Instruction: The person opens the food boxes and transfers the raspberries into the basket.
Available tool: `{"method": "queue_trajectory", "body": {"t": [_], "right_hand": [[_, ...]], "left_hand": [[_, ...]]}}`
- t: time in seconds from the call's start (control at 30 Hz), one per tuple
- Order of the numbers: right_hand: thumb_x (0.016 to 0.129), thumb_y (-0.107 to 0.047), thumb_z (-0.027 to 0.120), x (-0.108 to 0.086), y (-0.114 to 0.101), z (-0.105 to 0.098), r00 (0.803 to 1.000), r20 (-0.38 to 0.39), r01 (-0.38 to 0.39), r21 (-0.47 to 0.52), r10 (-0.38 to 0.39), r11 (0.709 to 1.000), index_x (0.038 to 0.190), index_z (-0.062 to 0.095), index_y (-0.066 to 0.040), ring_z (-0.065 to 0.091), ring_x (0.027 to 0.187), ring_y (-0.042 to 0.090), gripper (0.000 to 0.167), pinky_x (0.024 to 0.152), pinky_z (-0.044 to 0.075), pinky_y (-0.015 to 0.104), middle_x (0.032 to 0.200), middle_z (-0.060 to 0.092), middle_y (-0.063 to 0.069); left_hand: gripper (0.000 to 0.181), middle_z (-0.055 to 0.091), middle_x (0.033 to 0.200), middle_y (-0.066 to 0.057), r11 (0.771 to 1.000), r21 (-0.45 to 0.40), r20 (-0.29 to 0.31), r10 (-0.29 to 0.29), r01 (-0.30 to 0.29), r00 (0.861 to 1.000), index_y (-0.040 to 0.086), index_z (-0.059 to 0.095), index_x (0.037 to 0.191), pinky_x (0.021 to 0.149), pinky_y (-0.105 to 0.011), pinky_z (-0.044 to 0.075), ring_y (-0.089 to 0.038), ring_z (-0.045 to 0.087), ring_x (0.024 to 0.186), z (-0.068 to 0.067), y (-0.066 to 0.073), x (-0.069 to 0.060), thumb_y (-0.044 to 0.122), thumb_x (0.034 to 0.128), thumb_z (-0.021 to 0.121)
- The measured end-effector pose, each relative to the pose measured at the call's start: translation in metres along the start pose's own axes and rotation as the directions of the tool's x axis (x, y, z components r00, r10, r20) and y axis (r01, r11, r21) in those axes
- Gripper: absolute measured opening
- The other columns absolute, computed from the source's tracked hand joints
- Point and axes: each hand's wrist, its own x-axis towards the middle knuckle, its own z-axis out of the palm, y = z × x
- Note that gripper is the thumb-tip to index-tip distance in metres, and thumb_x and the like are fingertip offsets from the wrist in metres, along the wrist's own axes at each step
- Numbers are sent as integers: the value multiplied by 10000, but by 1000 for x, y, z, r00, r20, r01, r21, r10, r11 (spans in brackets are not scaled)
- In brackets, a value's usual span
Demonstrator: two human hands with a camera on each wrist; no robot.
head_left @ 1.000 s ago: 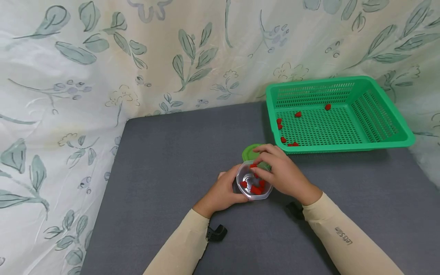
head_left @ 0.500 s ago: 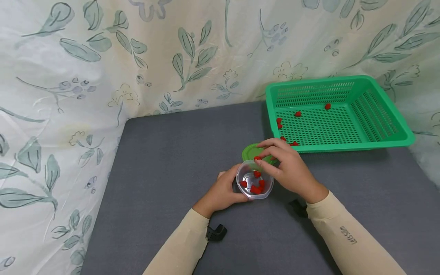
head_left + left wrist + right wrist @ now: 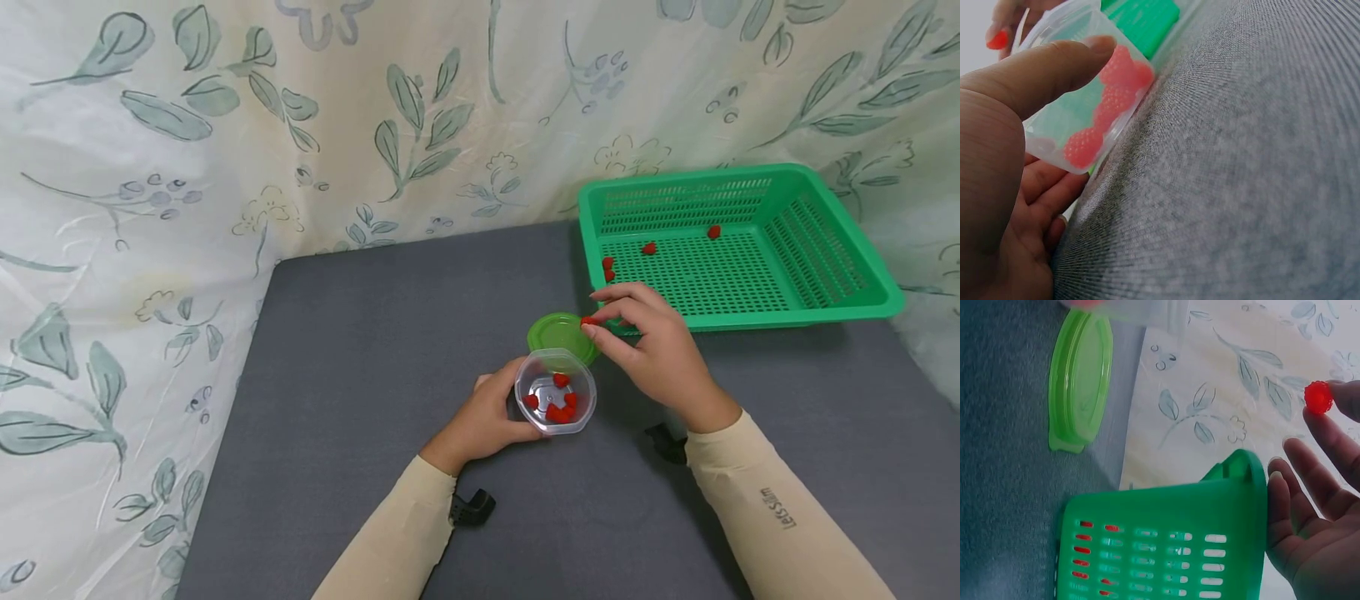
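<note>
A clear plastic tub (image 3: 555, 421) with several red raspberries (image 3: 561, 413) in it stands on the table, gripped round its side by the left hand (image 3: 487, 417). In the left wrist view, the thumb lies across the tub (image 3: 1054, 134). Between thumb and index finger the right hand (image 3: 660, 354) pinches one raspberry (image 3: 1318, 397), up and to the right of the tub, near the basket's front left corner. A green lid (image 3: 558, 332) lies on the table just behind the tub, also seen in the right wrist view.
A green slotted basket (image 3: 787, 320) stands at the back right with several raspberries (image 3: 714, 232) in it. The dark grey table (image 3: 360, 375) meets a leaf-patterned cloth (image 3: 337, 150) at its back and left edges.
The right hand has moved from over the tub, up and right past the lid toward the basket, with a raspberry in its fingers. The left hand and the tub have stayed in place.
</note>
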Motion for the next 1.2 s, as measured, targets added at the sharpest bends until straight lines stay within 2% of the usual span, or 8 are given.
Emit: {"method": "queue_trajectory", "body": {"t": [0.2, 0.37, 0.47, 0.7, 0.83, 0.93, 1.13, 1.2], "right_hand": [[898, 35, 869, 1, 5, -6, 998, -37, -50, -1, 50, 999, 1004, 784, -32, 653, 1168, 308, 151, 900, 479, 260, 1286, 704, 117], [910, 39, 855, 1, 13, -11, 994, -78, -84, -24, 82, 996, 1011, 771, -2, 634, 1189, 295, 138, 866, 454, 202, 1276, 707, 137], [918, 21, 851, 1, 17, -14, 990, -96, -105, -56, 99, 993, 1016, 767, 6, 622, 1208, 302, 130, 852, 439, 239, 1279, 707, 136], [944, -6, 832, 1, 22, -20, 977, -130, -179, -85, 167, 980, 1028, 765, 29, 607, 1236, 338, 113, 867, 464, 511, 1279, 702, 156], [955, -13, 821, 0, 24, -22, 971, -141, -207, -86, 193, 975, 1040, 766, 31, 603, 1242, 323, 110, 875, 465, 543, 1291, 698, 149], [955, -22, 825, 0, 25, -22, 970, -142, -211, -92, 196, 973, 1058, 766, 32, 603, 1241, 311, 130, 879, 464, 503, 1291, 699, 143], [941, -11, 835, 0, 26, -22, 972, -157, -192, -98, 175, 977, 1072, 763, 27, 615, 1222, 286, 154, 878, 428, 289, 1270, 710, 127], [939, -10, 837, 0, 27, -22, 972, -159, -188, -96, 171, 978, 1071, 766, 24, 617, 1221, 281, 154, 877, 422, 261, 1268, 712, 121]], "left_hand": [[940, 563, 1562, 72, 1000, 8, 3, -1, 1, 1000, 165, 461, 1637, 1117, -474, 292, -77, 507, 1402, 0, -1, 0, 201, 840, 958], [940, 564, 1562, 58, 1000, 12, 4, -1, 1, 1000, 154, 463, 1635, 1118, -478, 290, -80, 505, 1406, 1, 0, 0, 186, 836, 956], [936, 565, 1561, 51, 1000, 12, 7, 2, -2, 1000, 154, 464, 1635, 1122, -486, 288, -81, 504, 1409, 1, 0, 0, 194, 841, 958], [920, 561, 1564, 46, 1000, 14, 15, 3, -3, 1000, 168, 458, 1637, 1134, -483, 279, -72, 499, 1409, 1, 0, -1, 222, 862, 952], [922, 564, 1562, 42, 1000, 6, 9, 6, -6, 1000, 165, 462, 1636, 1131, -496, 282, -89, 505, 1409, 2, 1, -1, 206, 855, 950], [926, 566, 1560, 43, 1000, 0, 5, 7, -7, 1000, 165, 462, 1636, 1130, -501, 280, -95, 507, 1408, 2, 1, -1, 203, 852, 953], [929, 565, 1562, 44, 1000, 6, 2, 3, -3, 1000, 159, 462, 1637, 1126, -493, 284, -90, 505, 1409, 2, 1, -1, 200, 850, 953], [928, 566, 1561, 44, 1000, 9, 2, 2, -2, 1000, 156, 462, 1636, 1125, -490, 286, -85, 504, 1409, 2, 1, -1, 205, 851, 953]]}}
